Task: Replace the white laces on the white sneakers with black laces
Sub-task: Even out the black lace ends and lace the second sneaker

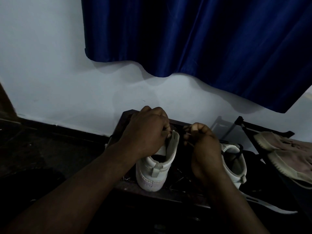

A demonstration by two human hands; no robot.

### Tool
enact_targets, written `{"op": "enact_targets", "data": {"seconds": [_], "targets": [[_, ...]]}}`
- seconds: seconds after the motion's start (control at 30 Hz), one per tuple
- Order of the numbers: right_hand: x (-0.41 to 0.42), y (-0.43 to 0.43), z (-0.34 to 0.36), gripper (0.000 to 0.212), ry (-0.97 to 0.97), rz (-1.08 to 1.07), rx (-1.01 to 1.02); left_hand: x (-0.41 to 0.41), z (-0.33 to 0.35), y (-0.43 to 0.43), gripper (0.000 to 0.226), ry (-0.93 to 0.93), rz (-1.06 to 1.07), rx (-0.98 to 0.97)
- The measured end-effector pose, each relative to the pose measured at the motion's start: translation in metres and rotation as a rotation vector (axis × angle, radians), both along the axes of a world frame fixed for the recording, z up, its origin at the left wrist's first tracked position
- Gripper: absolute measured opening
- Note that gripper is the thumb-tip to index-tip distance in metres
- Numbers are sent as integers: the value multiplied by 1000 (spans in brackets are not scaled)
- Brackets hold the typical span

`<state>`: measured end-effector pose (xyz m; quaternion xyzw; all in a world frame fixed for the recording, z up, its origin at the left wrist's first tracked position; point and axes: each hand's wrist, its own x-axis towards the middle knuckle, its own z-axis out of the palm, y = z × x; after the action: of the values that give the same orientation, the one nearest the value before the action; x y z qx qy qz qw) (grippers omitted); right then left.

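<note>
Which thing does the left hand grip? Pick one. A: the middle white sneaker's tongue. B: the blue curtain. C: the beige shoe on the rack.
A: the left hand curls its fingers over the tongue of the middle white sneaker.

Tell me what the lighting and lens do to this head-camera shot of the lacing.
Head view: dim and underexposed. The surface under the white sneaker sinks into black, so the black lace pinched by the right hand barely shows. The wall carries soft shadows below the blue curtain, with no glare. The wide-angle lens slants lines near the edges, and the left hand, gripping the sneaker's tongue, looks slightly soft.
</note>
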<state>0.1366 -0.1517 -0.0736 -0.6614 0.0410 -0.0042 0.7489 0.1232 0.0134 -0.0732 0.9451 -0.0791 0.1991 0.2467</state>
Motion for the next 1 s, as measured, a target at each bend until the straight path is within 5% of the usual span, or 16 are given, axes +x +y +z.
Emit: {"op": "enact_targets", "data": {"seconds": [0.13,0.2,0.27,0.43,0.57,0.67,0.77,0.9,1.0], "targets": [[2,-8,19,31,-17,20,387,0,1,0,12,8,-9,33],[2,-9,25,31,-95,39,396,0,0,1,9,9,-12,53],[2,-9,22,26,-216,17,98,0,0,1,6,2,-7,96],[-1,-21,4,16,-499,124,-1151,-1,2,2,5,14,12,111],[-8,-21,1,16,-362,411,-1441,1,0,-1,6,24,68,102],[-7,-21,5,27,-233,347,-1010,2,-2,-1,8,18,95,82],[-5,-24,20,29,-208,217,-232,2,-2,0,9,10,105,81],[-7,-28,39,41,-218,440,759,2,-3,-1,11,3,106,86],[-6,-32,47,37,-249,413,973,3,-5,-1,13,6,114,86]]}}
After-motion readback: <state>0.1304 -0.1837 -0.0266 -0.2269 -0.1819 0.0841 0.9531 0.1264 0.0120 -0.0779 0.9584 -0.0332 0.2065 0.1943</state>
